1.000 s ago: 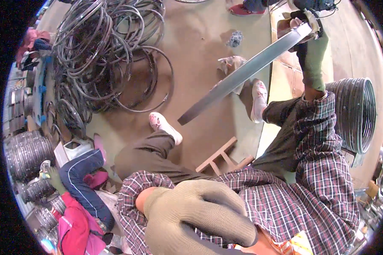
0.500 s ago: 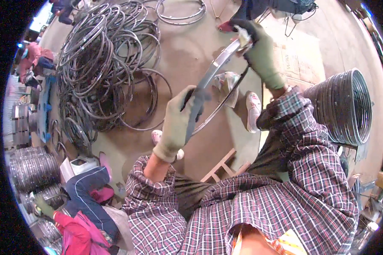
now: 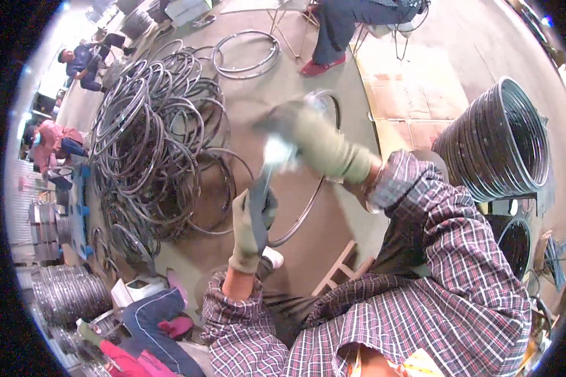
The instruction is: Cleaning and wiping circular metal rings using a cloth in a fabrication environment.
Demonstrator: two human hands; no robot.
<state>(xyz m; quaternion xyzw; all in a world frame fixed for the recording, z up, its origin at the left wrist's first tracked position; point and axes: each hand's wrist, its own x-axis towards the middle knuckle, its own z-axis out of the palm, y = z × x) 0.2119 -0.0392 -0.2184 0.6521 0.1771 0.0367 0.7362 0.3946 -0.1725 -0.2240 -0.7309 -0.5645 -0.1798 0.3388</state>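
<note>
Both of my hands wear pale green work gloves with dark fingers. My left hand (image 3: 250, 226) is wrapped round a metal wheel rim (image 3: 308, 202) held up in front of me. Its lower part curves down past my legs, and its far side shows above. My right hand (image 3: 317, 139) is smeared by motion above and to the right of my left hand, close to the rim. At its fingers is a bright whitish wad (image 3: 279, 152), perhaps cloth, pressed against or right beside the rim. The blur hides how the fingers close.
A big tangled heap of rims (image 3: 151, 144) lies on the floor to the left; loose rims (image 3: 245, 55) lie beyond. Rims stand nested in a stack (image 3: 493, 141) at right, near flat cardboard (image 3: 415, 88). A wooden frame (image 3: 341, 270) is by my feet. Other people sit nearby.
My right hand has swept left and nearer along the rim, with the whitish wad. My left hand still grips the rim, slightly lower and to the left. The view has shifted.
</note>
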